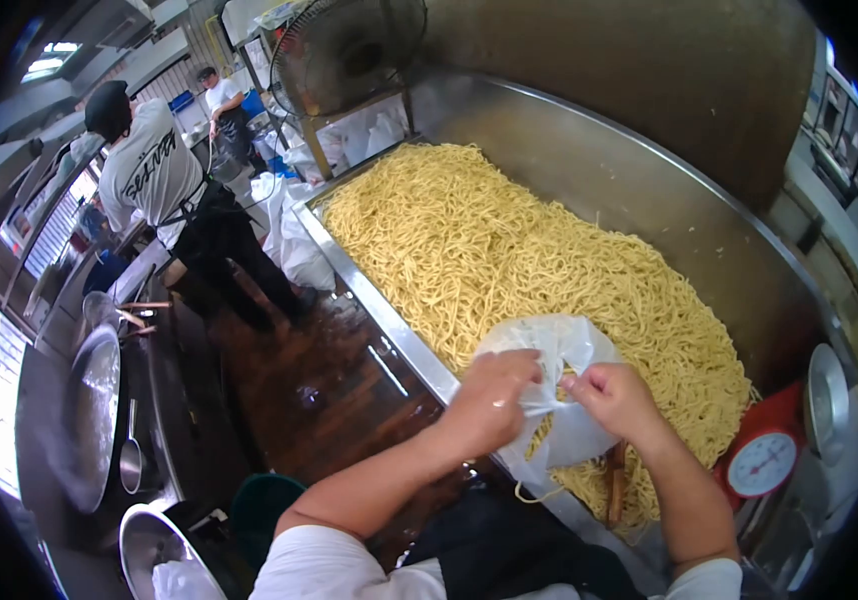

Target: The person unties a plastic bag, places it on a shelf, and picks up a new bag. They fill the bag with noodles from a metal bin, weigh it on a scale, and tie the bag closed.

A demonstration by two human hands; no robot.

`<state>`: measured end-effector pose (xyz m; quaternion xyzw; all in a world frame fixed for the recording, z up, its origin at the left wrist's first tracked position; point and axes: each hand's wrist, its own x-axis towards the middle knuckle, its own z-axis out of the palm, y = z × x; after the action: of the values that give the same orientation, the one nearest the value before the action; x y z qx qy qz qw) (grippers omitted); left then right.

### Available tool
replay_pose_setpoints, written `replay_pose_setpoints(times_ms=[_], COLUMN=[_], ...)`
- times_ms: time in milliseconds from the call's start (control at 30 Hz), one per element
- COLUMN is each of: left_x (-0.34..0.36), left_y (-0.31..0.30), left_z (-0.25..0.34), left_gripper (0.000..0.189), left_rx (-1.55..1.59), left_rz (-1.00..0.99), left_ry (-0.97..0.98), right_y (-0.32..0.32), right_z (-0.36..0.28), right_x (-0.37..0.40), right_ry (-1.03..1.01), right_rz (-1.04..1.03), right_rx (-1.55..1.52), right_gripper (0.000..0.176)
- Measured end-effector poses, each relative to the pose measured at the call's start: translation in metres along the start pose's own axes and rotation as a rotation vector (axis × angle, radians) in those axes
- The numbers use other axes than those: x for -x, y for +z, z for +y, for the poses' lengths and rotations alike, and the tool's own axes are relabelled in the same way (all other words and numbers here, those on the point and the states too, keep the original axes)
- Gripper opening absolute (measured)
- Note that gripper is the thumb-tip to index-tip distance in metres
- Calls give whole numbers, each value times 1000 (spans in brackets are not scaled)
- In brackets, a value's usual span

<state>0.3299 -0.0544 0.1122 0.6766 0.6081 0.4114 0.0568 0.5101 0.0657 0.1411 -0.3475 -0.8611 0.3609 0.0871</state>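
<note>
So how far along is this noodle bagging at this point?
Done: the plastic bag bulges, apparently filled. In hand: the left hand and right hand pinch its gathered top, seemingly mid-tie; no finished knot shows. Left: a large heap of loose noodles fills the steel tray.

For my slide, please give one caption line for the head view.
Left hand and right hand grip a white plastic bag at a steel tray of yellow noodles.
</note>
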Motion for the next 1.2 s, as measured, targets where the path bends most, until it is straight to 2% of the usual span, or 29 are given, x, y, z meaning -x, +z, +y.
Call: replay_pose_setpoints(times_ms=[33, 67, 100, 167, 233, 300, 333, 367, 433, 467, 500, 567, 600, 667, 700, 733, 767, 800, 833, 867, 900, 967, 1000, 1100, 1133, 1200], left_x=[3, 9, 14, 28, 32, 35, 33, 33, 27, 17, 6, -18, -24, -30, -29, -30, -32, -33, -32, -30, -29, -32, -31, -26, -25, -24], left_y=[-5, -9, -13, -16, -18, -19, -23, -20, -8, -6, -1, 12, 35, 85, 91, 89, 89, 90, 92, 94, 100, 106, 107, 117, 116, 115], left_z=[-15, -28, -38, -50, -54, -55, -54, -58, -68, -63, -55, -29, -27, -29, -21, -16, -13, -13, -13, -16, -21, -25, -29, -42, -38, -29], left_gripper=[35, 28, 20, 19, 18, 18, 15, 15, 2, 14, 14, 50, 50, 82, 89, 88, 87, 87, 76, 66, 66, 37, 19, 30, 30, 47], left_rx=[-66, -103, -142, -148, -144, -182, -227, -227, 339, 651, 650, 1563, 1567, 1113, 875, 812, 743, 738, 702, 662, 650, 894, 858, 746, 747, 733], left_rz=[2, 7, 12, -5, -28, -71, -180, -178, -266, -347, -349, -1, -5, 64, 16, -112, -245, -256, -351, -443, -444, -472, -514, -462, -456, -95], left_ry=[27, -20, -65, -108, -156, -32, -14, -16, -378, -597, -590, -802, -800, -376, -331, -361, -386, -382, -331, -282, -283, -202, -243, -228, -232, -116], right_y=[1, 2, 5, 10, 12, 16, 16, 15, 23, 29, 35, 55, 62, 56, 56, 50, 39, 31, 24, 17, 16, 21, 23, 33, 35, 40], right_z=[13, 28, 46, 83, 102, 110, 108, 107, 111, 114, 112, 111, 109, 64, 55, 46, 37, 31, 31, 35, 37, 36, 36, 28, 26, 25], right_x=[-4, -9, -14, -24, -28, -23, -21, -20, -8, 1, 13, 43, 54, 78, 86, 86, 80, 73, 63, 52, 46, 39, 37, 33, 31, 26], right_ry=[56, 112, 112, 158, 172, 194, 213, 229, 249, 270, 214, 123, 83, 94, 72, 75, -158, -390, -391, -424, -455, -393, -321, -364, -322, -293], right_rz=[97, 194, 196, 336, 368, 386, 380, 377, 393, 409, 420, 370, 315, 125, 38, 42, 172, 301, 310, 474, 637, 609, 575, 607, 600, 592], right_rx=[-22, -46, -43, -166, -170, -177, -186, -195, -186, -178, -183, -219, -250, -305, -393, -394, -262, -127, -135, -60, 17, -61, -130, -129, -111, -56], right_gripper=[44, 46, 46, 47, 47, 47, 47, 48, 46, 45, 42, 35, 32, 19, 15, 15, 11, 9, 9, 10, 12, 13, 14, 14, 12, 11])
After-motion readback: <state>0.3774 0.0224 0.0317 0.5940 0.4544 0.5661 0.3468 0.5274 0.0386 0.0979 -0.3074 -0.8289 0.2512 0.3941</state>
